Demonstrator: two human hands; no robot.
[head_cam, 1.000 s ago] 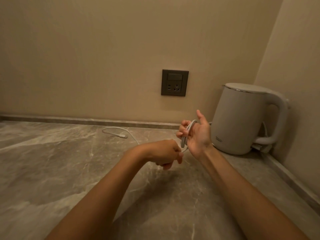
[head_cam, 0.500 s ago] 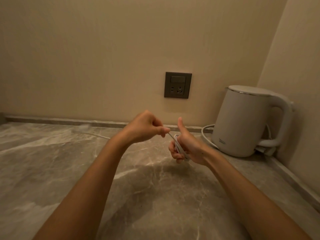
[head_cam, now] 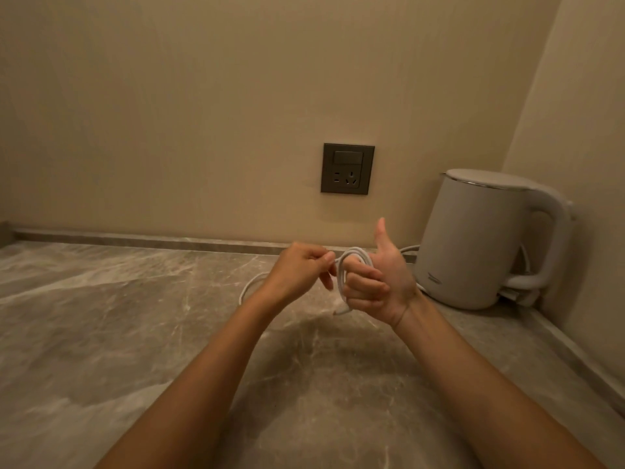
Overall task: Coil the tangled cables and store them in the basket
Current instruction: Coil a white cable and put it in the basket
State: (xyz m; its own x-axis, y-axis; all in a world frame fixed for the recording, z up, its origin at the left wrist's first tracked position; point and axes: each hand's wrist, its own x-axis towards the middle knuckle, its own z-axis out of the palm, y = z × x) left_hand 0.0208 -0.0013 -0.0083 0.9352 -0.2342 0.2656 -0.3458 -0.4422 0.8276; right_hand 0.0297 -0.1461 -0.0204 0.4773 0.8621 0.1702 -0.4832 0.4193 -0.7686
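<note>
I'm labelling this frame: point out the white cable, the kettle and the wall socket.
white cable [head_cam: 340, 279], head view, coil's left side
kettle [head_cam: 473, 238], head view, its body
wall socket [head_cam: 347, 168], head view, faceplate middle

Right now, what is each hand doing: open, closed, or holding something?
Left hand: pinches the cable.
Right hand: fingers curled, holds the cable's loops wound round them.

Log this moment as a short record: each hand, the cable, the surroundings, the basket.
left hand: pinches the cable just left of the loops
right hand: fingers curled with the cable looped round them, thumb up
cable: white, partly coiled; a loose length trails on the counter
surroundings: kettle at right, wall socket behind
basket: not in view
</note>
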